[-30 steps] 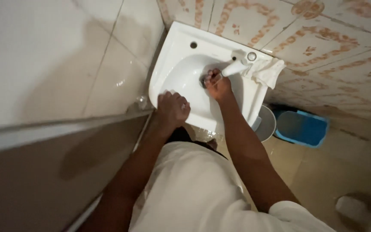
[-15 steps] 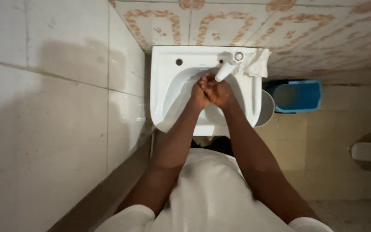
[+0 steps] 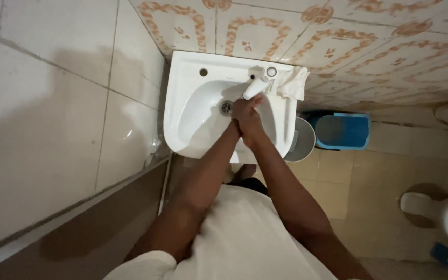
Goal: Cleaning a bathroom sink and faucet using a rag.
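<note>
Tiled bathroom, white sink [image 3: 182, 124], left hand [image 3: 238, 115] and right hand [image 3: 251, 120] pressed together under tap [image 3: 255, 87].

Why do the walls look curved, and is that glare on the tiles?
Head view: the wide lens bends the tile lines near the edges; a small bright glint sits on the left wall tile; the light is dim and warm, and the clasped hands shade the basin beneath them.
</note>
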